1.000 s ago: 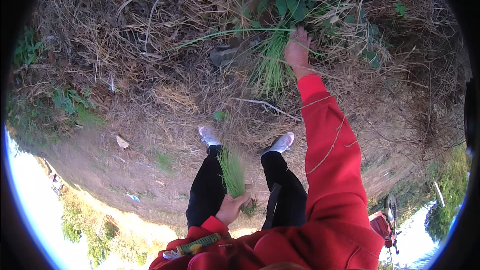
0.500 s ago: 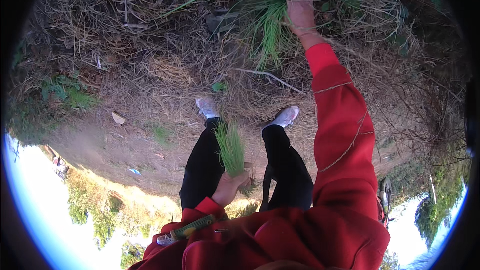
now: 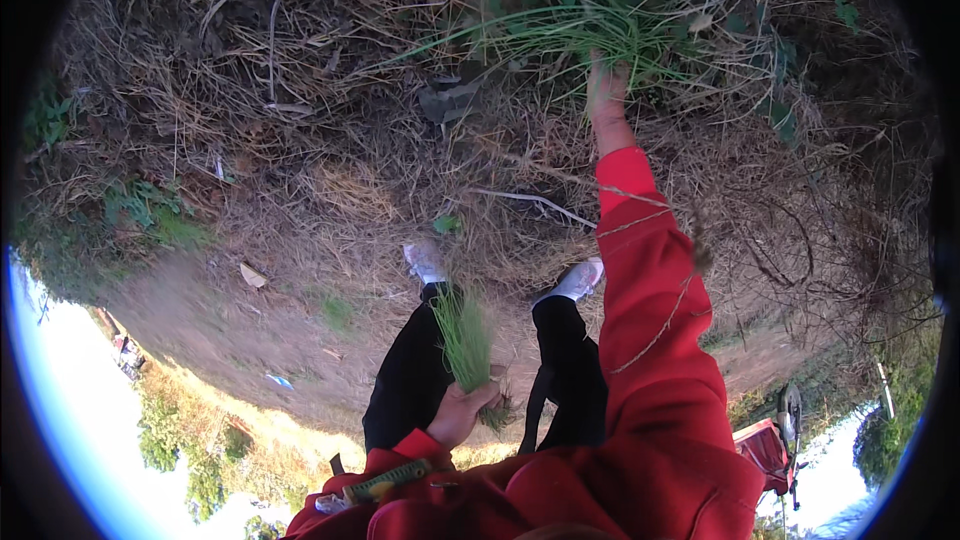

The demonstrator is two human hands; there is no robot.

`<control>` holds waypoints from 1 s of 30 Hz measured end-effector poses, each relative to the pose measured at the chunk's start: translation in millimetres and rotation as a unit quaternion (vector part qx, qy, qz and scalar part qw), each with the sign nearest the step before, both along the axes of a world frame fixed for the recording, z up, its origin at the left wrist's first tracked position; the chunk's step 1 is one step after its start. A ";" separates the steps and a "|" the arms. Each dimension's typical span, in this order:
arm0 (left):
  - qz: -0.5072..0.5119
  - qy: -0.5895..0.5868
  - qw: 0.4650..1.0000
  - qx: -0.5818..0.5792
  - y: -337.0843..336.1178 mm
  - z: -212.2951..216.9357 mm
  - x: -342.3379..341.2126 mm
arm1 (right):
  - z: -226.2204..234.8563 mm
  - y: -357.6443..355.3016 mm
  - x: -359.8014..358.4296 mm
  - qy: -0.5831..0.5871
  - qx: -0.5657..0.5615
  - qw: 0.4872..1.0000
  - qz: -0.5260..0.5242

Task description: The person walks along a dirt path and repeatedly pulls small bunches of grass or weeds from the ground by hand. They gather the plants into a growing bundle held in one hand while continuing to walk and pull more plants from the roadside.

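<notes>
A bundle of long thin green grass (image 3: 463,335) stands up from my left hand (image 3: 467,412), which is closed round its lower end in front of my legs. The roots or cut ends poke out below that fist. My right arm reaches far forward to a tuft of green grass (image 3: 640,40) on the ground. There my right hand (image 3: 607,95) is closed in among the blades; they spread over it and hide most of its fingers. At my waist lies a tool with a green patterned handle (image 3: 388,480), touched by neither hand.
Dry straw and tangled stalks (image 3: 330,90) cover the ground ahead. A thin dry stem (image 3: 655,340) lies across my right sleeve. Bare twigs (image 3: 800,250) stand at the right. A pale bent stick (image 3: 530,198) lies beyond my shoes. A red vehicle (image 3: 765,455) stands behind at the right.
My right hand has drawn back a little towards me, and the tuft's blades have swung from its left side over it to the right. My left hand keeps its hold on the bundle.
</notes>
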State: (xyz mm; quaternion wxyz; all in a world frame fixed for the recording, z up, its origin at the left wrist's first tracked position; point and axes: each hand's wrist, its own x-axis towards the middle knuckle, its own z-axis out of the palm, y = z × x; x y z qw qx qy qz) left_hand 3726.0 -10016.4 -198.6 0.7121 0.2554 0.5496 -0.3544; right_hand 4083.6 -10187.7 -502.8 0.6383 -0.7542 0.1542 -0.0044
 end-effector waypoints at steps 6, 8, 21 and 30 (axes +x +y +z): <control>-0.025 0.009 1.000 0.010 -0.6 0.2 -4.4 | -7.4 7.1 17.5 0.060 0.271 0.938 -0.206; -0.025 -0.005 1.000 0.003 0.6 1.7 -5.2 | -9.9 6.5 18.5 0.062 0.274 0.946 -0.164; 0.091 -0.025 0.996 -0.007 13.1 19.1 -10.3 | 16.2 1.6 18.8 0.158 0.174 0.967 -0.102; 0.078 -0.010 0.997 -0.010 3.1 15.8 -5.3 | 1.4 2.3 15.4 0.201 0.127 0.965 -0.110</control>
